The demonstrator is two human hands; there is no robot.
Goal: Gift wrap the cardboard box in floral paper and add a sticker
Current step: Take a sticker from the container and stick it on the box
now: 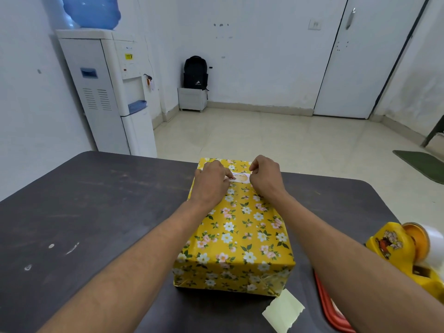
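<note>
One view only: head-worn, wide-angle, facing forward and down across the dark table. Wrapped box centred, close below the lens. Farther off, upper frame: tiled floor, water dispenser, white door.

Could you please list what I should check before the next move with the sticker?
1. The box is wrapped on all visible faces: ok.
2. The sticker lies on the box top, at the far end: ok.
3. The left hand and the right hand pinch the sticker's ends: ok.
4. The sticker is stuck flat: cannot tell.
5. The tape dispenser stands apart from the box: ok.
</note>
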